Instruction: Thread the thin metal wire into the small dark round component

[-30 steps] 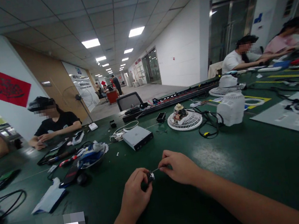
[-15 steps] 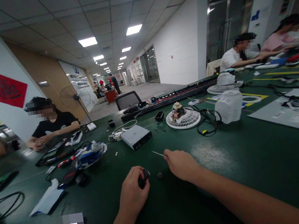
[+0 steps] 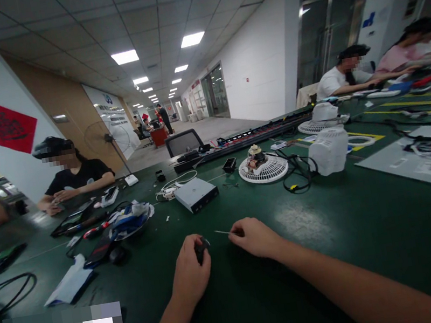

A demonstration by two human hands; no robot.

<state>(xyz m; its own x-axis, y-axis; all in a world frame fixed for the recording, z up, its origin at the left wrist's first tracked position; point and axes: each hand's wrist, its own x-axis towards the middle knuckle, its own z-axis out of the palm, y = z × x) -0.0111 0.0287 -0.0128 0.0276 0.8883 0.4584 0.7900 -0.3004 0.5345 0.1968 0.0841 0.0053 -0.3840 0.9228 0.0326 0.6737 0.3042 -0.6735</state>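
My left hand (image 3: 189, 272) is closed around a small dark rounded part (image 3: 201, 250), most of it hidden by the fingers. Opposite it, my right hand (image 3: 254, 238) pinches a thin metal tool (image 3: 222, 232) whose slim shaft points left at the part. The fingers cover its other end, so I cannot tell its exact kind. A small gap separates the tool's tip from the part. Both hands are just above the green table (image 3: 239, 310).
Beyond my hands lie a grey disc drive (image 3: 197, 193), a white fan grille with a motor (image 3: 263, 167), a white housing (image 3: 329, 151) and black cables (image 3: 298, 181). Tools and a blue cloth bundle (image 3: 132, 218) are on the left. Co-workers sit at both sides.
The tool has tilted flatter and its tip has come left, nearer the part in my left hand. The small dark round piece that lay between my hands no longer shows on the table.
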